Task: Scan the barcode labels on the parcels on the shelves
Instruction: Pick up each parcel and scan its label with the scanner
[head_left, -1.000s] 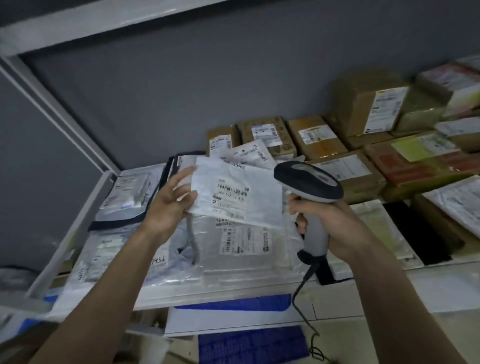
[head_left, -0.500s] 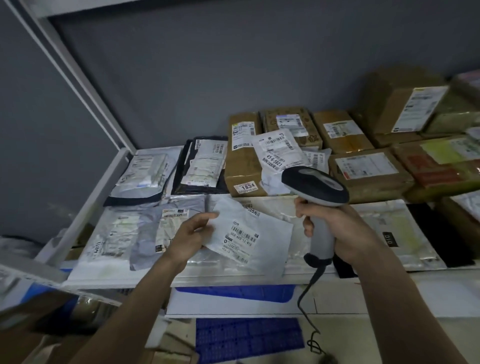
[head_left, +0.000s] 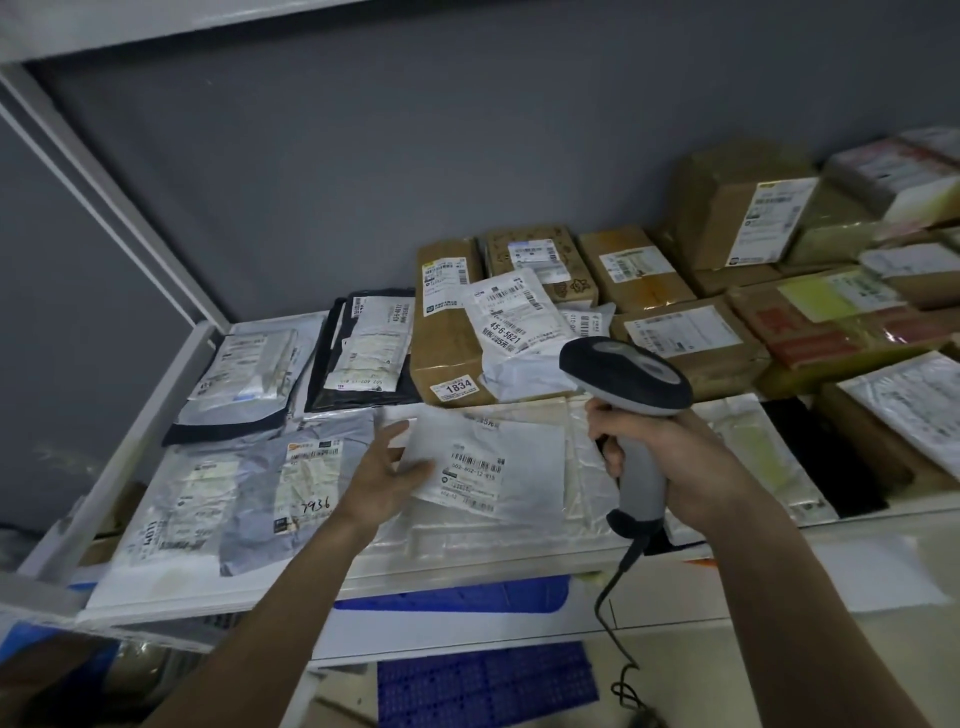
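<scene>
A white mailer bag lies flat at the centre of the frame, its barcode label facing up, on top of other flat packets along the front of the shelf. The left hand rests on the bag's left edge with fingers spread and loose, gripping nothing. Just right of it, the right hand is wrapped round the grip of a corded barcode scanner, whose head points away toward the upper left. This looks like the gap between one scan and another (no beam shows on any label). The next move calls for picking a label, perhaps the grey bag marked 7936 at lower left, and aiming squarely at it. Behind, brown cartons crowd the right side against a grey wall.
</scene>
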